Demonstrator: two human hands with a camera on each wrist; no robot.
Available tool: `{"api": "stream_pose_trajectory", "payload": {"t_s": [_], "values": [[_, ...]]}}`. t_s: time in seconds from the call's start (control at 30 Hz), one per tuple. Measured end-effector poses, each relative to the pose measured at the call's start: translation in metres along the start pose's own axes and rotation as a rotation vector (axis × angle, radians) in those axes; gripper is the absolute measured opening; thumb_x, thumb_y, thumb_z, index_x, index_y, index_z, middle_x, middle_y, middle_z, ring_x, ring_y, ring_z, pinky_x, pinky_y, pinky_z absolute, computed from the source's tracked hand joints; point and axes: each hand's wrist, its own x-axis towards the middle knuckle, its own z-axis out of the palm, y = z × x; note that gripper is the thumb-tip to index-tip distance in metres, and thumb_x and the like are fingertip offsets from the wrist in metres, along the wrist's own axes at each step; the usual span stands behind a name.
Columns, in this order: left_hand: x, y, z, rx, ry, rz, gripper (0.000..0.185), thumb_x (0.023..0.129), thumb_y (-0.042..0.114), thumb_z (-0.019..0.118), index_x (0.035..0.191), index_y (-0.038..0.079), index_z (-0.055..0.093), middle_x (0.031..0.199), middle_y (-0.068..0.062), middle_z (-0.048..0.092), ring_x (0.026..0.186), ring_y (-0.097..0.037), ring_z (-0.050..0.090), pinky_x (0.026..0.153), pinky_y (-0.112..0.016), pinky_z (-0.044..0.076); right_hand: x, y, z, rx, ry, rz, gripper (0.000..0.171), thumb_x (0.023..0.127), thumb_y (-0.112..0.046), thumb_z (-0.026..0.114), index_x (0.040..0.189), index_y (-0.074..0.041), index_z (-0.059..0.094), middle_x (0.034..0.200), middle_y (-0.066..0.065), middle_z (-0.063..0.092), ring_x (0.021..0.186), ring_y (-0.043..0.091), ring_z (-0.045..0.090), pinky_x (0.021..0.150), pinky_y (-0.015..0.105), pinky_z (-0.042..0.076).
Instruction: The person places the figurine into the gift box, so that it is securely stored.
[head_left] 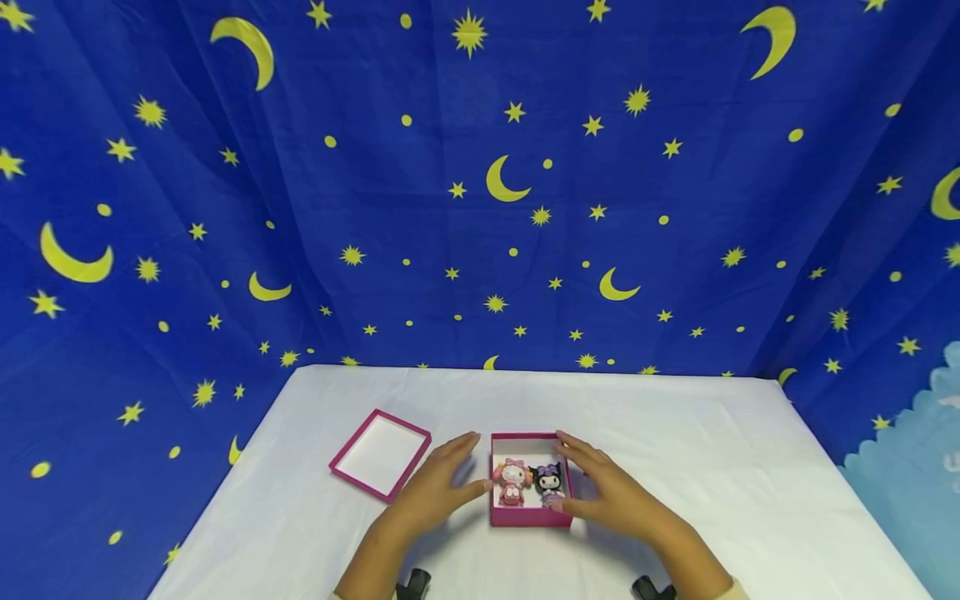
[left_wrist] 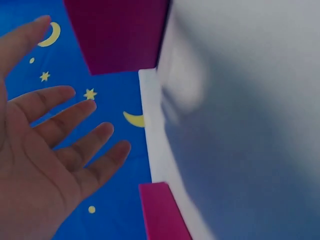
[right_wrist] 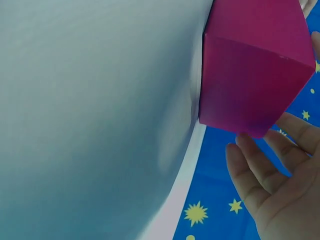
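A magenta box with a white inside stands open on the white-covered table. Two small figurines lie in it: a pink-and-white one on the left and a black-and-purple one on the right. My left hand hovers at the box's left side, fingers extended and spread, palm facing it; the left wrist view shows nothing in that hand. At the other side is my right hand, its fingers along the right wall and its thumb by the front right corner, partly over the black figurine. Whether those fingertips touch the box cannot be made out.
The box's magenta lid lies left of the box, white inside facing up, close behind my left hand. A blue cloth with yellow moons and stars hangs behind and beside the white tablecloth.
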Motion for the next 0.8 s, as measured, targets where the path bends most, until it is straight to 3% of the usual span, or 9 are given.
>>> {"api": "stream_pose_trajectory", "payload": {"t_s": [0.13,0.47,0.63,0.8], "values": [[0.0,-0.004,-0.008,0.028,0.079,0.002,0.068,0.089,0.046,0.065,0.147,0.015,0.043,0.153,-0.002,0.041,0.144,-0.029,0.036,0.117,-0.051,0.03,-0.002,0.003,-0.002,-0.011,-0.025,-0.001,0.085,0.08,-0.065,0.064,0.15,-0.023,0.038,0.162,-0.01,0.022,0.149,0.029,0.025,0.115,0.057,0.032],[-0.004,-0.022,-0.025,0.013,0.237,-0.101,0.06,0.087,0.027,0.071,0.14,0.006,0.051,0.144,-0.012,0.05,0.137,-0.033,0.045,0.115,-0.051,0.035,-0.005,0.006,-0.002,0.011,-0.054,0.011,0.085,0.083,-0.064,0.062,0.153,-0.026,0.03,0.163,-0.013,0.016,0.149,0.026,0.024,0.116,0.055,0.03],[-0.009,-0.034,-0.028,0.022,0.254,-0.147,0.059,0.087,0.025,0.072,0.139,0.006,0.051,0.142,-0.013,0.051,0.134,-0.033,0.048,0.112,-0.05,0.039,-0.005,0.006,-0.001,0.031,-0.071,0.02,0.087,0.083,-0.065,0.06,0.154,-0.03,0.026,0.163,-0.015,0.014,0.148,0.025,0.029,0.114,0.055,0.033],[-0.013,-0.043,-0.03,0.034,0.256,-0.158,0.058,0.087,0.023,0.071,0.139,0.006,0.051,0.139,-0.014,0.053,0.131,-0.033,0.05,0.11,-0.05,0.04,-0.006,0.006,0.0,0.037,-0.077,0.028,0.087,0.082,-0.065,0.061,0.154,-0.033,0.024,0.162,-0.017,0.013,0.15,0.023,0.023,0.115,0.055,0.031]]}}
